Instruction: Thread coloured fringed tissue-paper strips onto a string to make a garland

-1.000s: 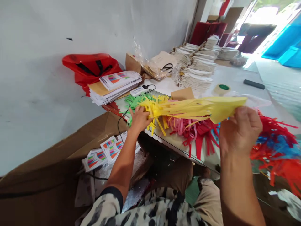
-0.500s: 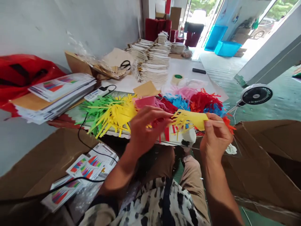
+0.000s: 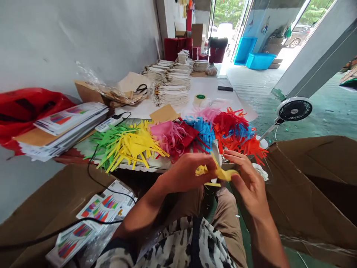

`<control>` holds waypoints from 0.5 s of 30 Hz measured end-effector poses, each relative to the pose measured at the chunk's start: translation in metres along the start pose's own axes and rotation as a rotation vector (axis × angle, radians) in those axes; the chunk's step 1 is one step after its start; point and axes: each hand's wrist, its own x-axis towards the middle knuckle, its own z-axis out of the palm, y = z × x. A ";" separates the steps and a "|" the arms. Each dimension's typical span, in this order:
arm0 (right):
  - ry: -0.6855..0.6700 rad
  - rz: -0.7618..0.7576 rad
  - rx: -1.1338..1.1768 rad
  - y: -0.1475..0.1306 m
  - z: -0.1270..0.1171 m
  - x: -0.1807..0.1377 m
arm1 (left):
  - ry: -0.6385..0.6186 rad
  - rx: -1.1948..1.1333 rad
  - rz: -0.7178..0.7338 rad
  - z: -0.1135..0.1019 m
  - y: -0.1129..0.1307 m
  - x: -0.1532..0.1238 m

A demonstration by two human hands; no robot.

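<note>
My left hand (image 3: 186,172) and my right hand (image 3: 247,183) are together over my lap, both closed on one yellow fringed paper piece (image 3: 219,173), now bunched small between the fingers. Just beyond them, on a low table (image 3: 145,166), lie heaps of fringed paper: green (image 3: 107,137), yellow (image 3: 134,145), pink (image 3: 167,134), blue (image 3: 203,128) and red-orange (image 3: 237,130).
Stacks of printed sheets (image 3: 60,124) and a red bag (image 3: 25,106) lie at left, packets with colour prints (image 3: 95,212) and a black cable on brown cardboard below. Piles of white paper items, scissors (image 3: 141,88) and a tape roll (image 3: 200,98) sit farther back. A small fan (image 3: 292,109) stands right.
I drew the yellow fringed piece off the table toward my lap and gathered it; my left hand left the yellow heap and joined the right on it. My head turned rightward.
</note>
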 end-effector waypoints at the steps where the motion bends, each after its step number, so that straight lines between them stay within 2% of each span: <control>1: -0.079 0.022 0.026 0.002 -0.008 -0.001 | -0.101 -0.045 -0.017 0.001 0.001 0.001; 3: -0.244 0.080 0.116 0.008 -0.020 -0.002 | -0.258 -0.162 -0.018 0.004 0.002 0.006; 6: -0.408 0.191 0.230 0.021 -0.025 -0.003 | -0.321 -0.329 -0.059 0.011 0.000 0.016; 9: -0.420 0.257 0.288 0.038 -0.025 -0.003 | -0.319 -0.460 -0.168 0.018 -0.010 0.026; 15: -0.327 0.464 0.412 0.076 -0.028 -0.012 | -0.351 -0.680 -0.465 0.029 -0.045 0.037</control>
